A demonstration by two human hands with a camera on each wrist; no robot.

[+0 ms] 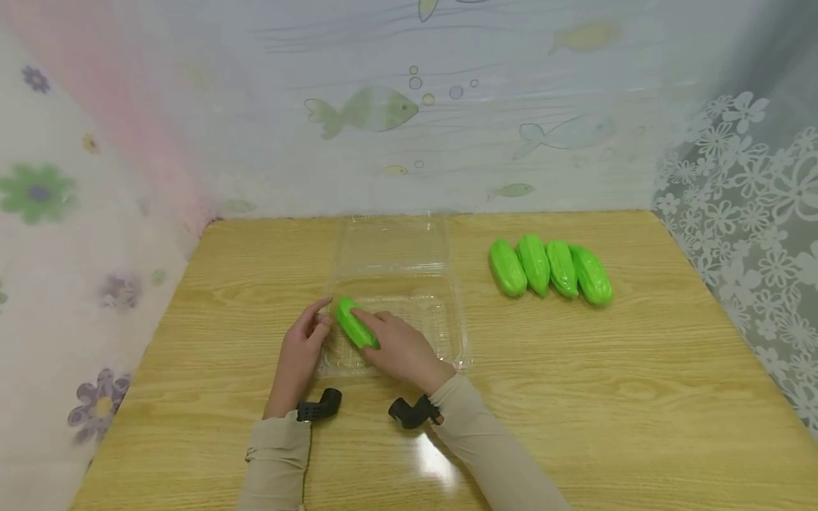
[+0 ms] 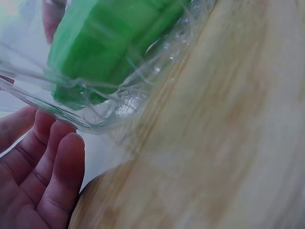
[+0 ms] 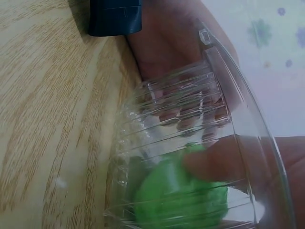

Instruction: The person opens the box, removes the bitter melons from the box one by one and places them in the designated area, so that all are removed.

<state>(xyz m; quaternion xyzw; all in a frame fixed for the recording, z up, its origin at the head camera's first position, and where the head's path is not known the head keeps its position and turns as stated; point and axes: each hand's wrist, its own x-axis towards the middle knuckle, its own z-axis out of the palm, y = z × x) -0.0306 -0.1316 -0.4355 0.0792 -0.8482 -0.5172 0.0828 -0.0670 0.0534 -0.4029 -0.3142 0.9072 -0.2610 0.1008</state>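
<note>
A clear plastic clamshell container lies on the table with its lid folded back toward the wall. My right hand reaches over the tray and holds a bright green, ridged, oblong toy vegetable at its left side. In the right wrist view, a digit presses on the green piece, seen through the clear wall. My left hand is beside the container's left wall. Its loosely bent fingers are right at the outside of the plastic in the left wrist view, holding nothing.
Several more green toy vegetables lie side by side on the wooden table, right of the container. A fish-patterned sheet hangs behind the table's back edge. Black wrist cameras stick out inward from both wrists.
</note>
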